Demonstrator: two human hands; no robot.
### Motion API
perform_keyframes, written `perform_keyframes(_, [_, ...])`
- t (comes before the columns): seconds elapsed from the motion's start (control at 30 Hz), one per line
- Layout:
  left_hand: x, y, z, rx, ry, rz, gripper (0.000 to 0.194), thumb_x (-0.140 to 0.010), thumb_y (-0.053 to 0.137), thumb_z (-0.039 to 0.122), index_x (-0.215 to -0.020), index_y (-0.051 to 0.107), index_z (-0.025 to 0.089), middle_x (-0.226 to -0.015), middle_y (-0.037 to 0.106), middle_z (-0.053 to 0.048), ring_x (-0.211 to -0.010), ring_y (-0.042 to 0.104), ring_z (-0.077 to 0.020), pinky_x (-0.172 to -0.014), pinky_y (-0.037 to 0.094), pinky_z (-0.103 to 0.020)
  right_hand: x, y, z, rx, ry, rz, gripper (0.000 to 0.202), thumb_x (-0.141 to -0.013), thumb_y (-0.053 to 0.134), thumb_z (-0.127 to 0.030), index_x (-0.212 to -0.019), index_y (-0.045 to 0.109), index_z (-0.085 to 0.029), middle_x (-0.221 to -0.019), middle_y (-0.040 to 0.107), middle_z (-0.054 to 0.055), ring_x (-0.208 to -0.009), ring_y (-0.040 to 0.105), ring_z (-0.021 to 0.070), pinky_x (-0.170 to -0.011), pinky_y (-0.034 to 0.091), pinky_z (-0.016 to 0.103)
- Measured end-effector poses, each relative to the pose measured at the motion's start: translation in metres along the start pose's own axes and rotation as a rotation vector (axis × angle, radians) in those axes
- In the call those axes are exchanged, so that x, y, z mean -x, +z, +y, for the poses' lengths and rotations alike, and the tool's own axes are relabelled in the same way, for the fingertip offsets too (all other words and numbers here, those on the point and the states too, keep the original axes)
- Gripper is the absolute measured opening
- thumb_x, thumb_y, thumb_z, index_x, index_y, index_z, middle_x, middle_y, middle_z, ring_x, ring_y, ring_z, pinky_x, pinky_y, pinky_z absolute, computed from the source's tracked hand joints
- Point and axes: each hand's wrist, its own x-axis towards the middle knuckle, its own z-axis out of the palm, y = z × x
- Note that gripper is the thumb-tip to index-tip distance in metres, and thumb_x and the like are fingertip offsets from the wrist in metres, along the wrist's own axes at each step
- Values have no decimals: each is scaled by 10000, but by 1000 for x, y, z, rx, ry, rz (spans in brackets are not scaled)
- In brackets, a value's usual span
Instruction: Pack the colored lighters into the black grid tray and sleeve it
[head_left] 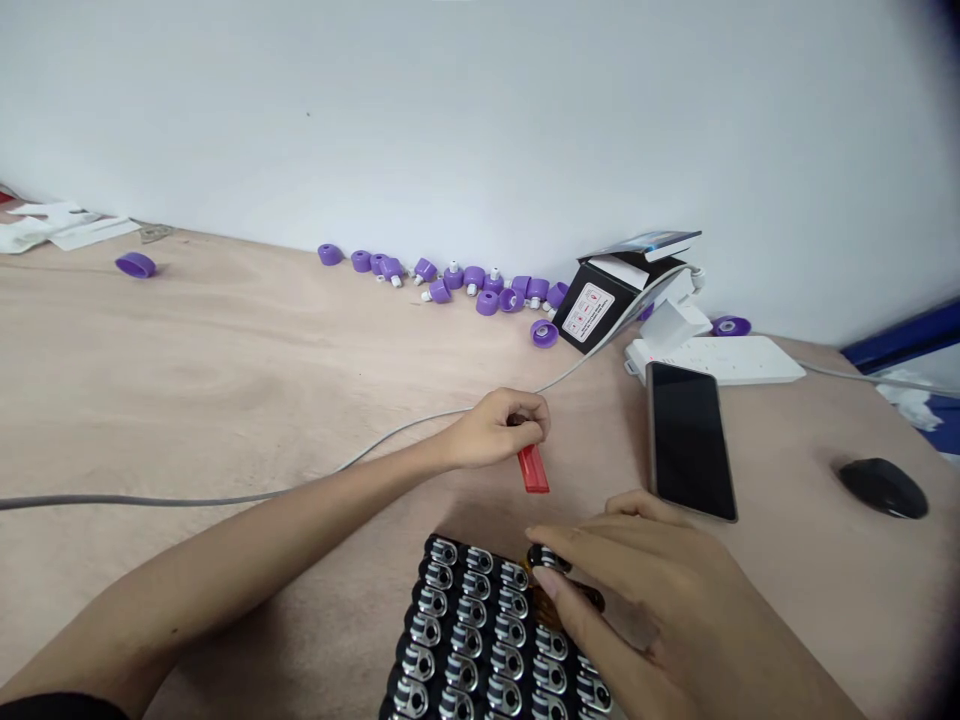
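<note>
My left hand [504, 430] is closed around a translucent red lighter [533, 470], held just above or on the table; its upper end is hidden in the fingers. In front of me stands a block of lighters [480, 640] packed upright in rows, with black tops and metal hoods showing. My right hand [645, 590] reaches over the block's right side. Its thumb and forefinger pinch the black-and-metal top of another lighter [550, 558] at the back right edge. Amber plastic shows just below those fingertips. The right hand covers part of the block.
Several purple caps [487, 302], some with white nozzles, lie along the wall. A black box [589, 305] leans near a white power strip [750, 360]. A phone [694, 440] and a black mouse [883, 488] are at right. A grey cable [187, 500] crosses the table.
</note>
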Motion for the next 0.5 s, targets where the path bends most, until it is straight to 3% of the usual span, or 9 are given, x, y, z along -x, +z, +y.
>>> perform_keyframes(0.27, [0, 1, -3, 8, 20, -2, 83, -719, 470, 112, -671, 521, 155, -579, 479, 44, -530, 412, -93, -534, 330, -221, 0, -1, 0, 24, -34, -5, 251, -902, 496, -178, -698, 626, -247, -609, 665, -23, -543, 609, 165, -594, 456, 307])
perform_keyframes(0.43, [0, 1, -4, 11, 21, -8, 86, -712, 466, 105, -662, 514, 156, -585, 477, 43, -537, 415, -92, -534, 325, -220, 7, -6, 6, 49, -129, 113, 136, -885, 551, -207, -892, 671, -271, -783, 743, -13, -693, 680, 202, -742, 495, 369])
perform_keyframes(0.5, [0, 1, -3, 10, 23, -9, 88, -711, 466, 104, -659, 515, 156, -587, 482, 41, -540, 419, -93, -542, 332, -222, 6, -6, 7, 52, -147, 67, 112, -877, 581, -210, -878, 671, -277, -783, 742, -20, -704, 674, 202, -744, 490, 369])
